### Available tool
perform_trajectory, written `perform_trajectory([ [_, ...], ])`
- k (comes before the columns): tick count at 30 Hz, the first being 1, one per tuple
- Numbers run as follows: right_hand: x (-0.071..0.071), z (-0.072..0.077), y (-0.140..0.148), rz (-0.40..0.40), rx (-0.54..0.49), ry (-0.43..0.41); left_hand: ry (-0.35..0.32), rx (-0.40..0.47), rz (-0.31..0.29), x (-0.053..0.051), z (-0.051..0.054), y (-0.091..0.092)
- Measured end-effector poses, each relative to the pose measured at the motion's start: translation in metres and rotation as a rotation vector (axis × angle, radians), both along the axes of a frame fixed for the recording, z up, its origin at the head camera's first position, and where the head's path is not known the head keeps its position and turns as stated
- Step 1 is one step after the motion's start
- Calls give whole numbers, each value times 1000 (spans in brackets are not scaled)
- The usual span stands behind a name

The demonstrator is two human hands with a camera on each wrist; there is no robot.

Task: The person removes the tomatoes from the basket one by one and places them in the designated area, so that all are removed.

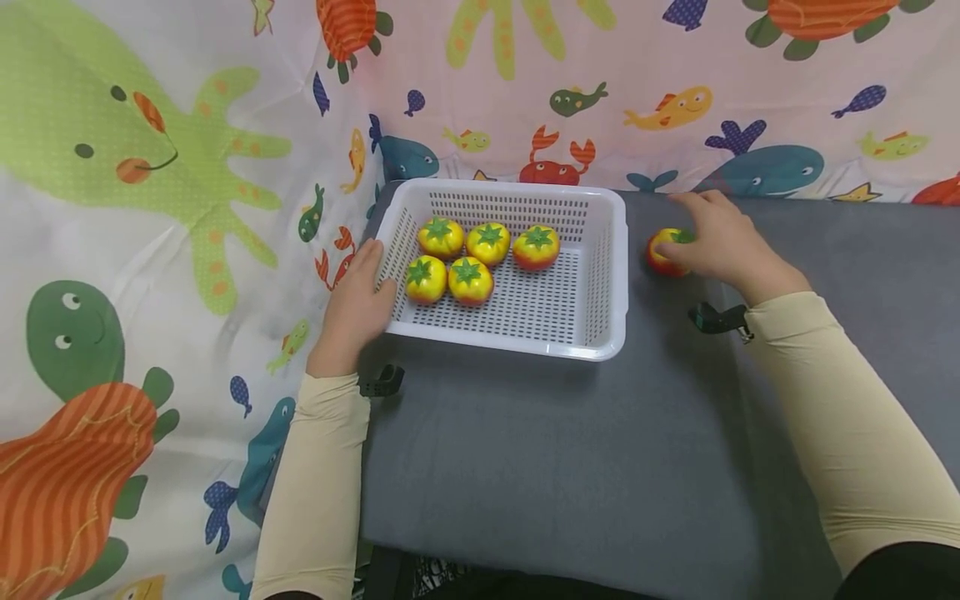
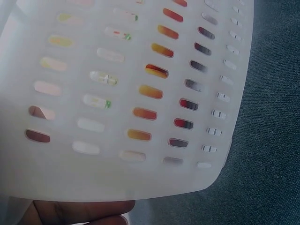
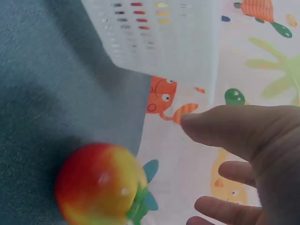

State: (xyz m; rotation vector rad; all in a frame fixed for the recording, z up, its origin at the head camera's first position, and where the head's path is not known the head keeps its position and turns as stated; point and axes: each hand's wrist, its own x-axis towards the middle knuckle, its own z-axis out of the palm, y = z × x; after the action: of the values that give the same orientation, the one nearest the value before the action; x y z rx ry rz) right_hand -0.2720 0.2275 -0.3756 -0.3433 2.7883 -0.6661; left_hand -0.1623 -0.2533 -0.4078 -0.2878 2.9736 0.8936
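Note:
A white perforated plastic basket point(image 1: 525, 329) stands on the grey table. Inside it, towards the left, sit several yellow and red toy fruits point(image 1: 470, 282) with green star-shaped leaf tops. My left hand point(image 1: 354, 304) holds the basket by its left side near the front corner; in the left wrist view, its fingers point(image 2: 89, 211) show at the basket's edge. Right of the basket, another red and yellow toy fruit point(image 3: 101, 185) rests on the table. Just over it hovers my right hand point(image 1: 723, 242), thumb and fingers spread apart and holding nothing, partly covering the fruit in the head view.
A curtain point(image 1: 480, 108) printed with sea animals hangs behind the table and along its left side. The grey tabletop point(image 1: 540, 450) extends in front of the basket and to the right. Dark cameras point(image 1: 384, 381) are strapped at both wrists.

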Motion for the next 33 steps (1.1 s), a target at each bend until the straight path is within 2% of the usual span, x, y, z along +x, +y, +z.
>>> perform_trajectory([
  [8, 2, 14, -17, 29, -38, 54, 4, 3, 12, 0, -3, 0],
  [15, 7, 22, -29, 63, -31, 55, 6, 8, -3, -3, -6, 2],
  [24, 0, 39, -61, 121, -30, 112, 26, 14, 17, -1, 0, -2],
  [33, 2, 35, -85, 128, -89, 64, 9, -3, 5, -2, 0, 0],
])
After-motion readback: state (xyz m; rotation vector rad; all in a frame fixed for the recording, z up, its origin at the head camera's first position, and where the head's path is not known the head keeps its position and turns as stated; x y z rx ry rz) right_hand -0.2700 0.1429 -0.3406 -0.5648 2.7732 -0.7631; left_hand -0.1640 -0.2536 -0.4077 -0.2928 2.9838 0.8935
